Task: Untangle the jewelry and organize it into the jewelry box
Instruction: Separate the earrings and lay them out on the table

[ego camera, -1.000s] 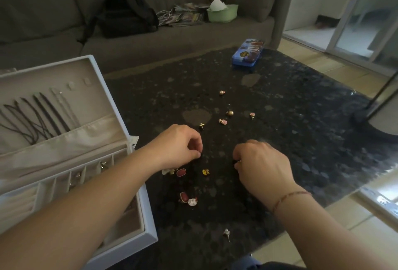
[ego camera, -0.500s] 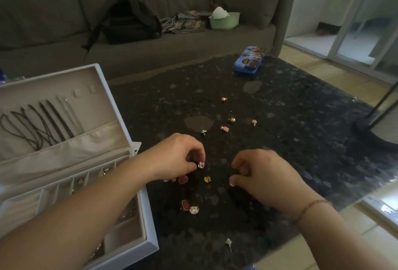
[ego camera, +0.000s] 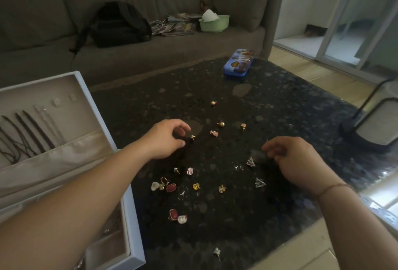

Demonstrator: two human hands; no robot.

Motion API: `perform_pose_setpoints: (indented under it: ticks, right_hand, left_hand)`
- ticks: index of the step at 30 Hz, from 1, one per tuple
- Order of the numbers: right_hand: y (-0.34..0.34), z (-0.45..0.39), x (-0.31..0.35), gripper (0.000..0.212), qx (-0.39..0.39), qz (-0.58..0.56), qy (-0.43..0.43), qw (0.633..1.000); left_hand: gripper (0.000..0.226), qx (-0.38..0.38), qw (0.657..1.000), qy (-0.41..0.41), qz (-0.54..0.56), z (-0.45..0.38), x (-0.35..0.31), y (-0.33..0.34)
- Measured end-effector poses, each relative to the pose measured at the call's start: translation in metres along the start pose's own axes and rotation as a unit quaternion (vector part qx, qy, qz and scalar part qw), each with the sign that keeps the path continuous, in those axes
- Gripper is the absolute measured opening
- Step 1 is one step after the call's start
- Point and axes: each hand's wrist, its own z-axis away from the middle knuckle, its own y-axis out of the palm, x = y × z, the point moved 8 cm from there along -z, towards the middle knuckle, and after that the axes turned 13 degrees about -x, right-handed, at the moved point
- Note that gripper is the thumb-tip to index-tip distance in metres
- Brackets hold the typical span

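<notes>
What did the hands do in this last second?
Both hands lifted and spread apart: the left hand went forward toward a small gold stud, the right hand drew right, uncovering silver triangular earrings. The white jewelry box and blue tin stayed put.

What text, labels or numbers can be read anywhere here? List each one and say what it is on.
No text can be read.
Blue tin on the table: printed picture lid, any lettering too blurred.
Magazines on the sofa: covers too small and blurred.
Jewelry box: no label visible.
Green tub: no marking visible.
</notes>
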Motion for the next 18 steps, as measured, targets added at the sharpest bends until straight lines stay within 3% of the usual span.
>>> perform_pose_setpoints:
  ticks: [7,18]
  right_hand:
    - [0.012,0.004,0.014,0.013,0.047,0.020,-0.059,0.997]
    - [0.026,0.012,0.032,0.013,0.040,0.075,-0.095,0.992]
  left_hand:
    - [0.045,0.018,1.000,0.004,0.009,-0.005,0.003,0.008]
    - [0.039,0.023,0.997,0.059,-0.049,0.021,-0.004,-0.014]
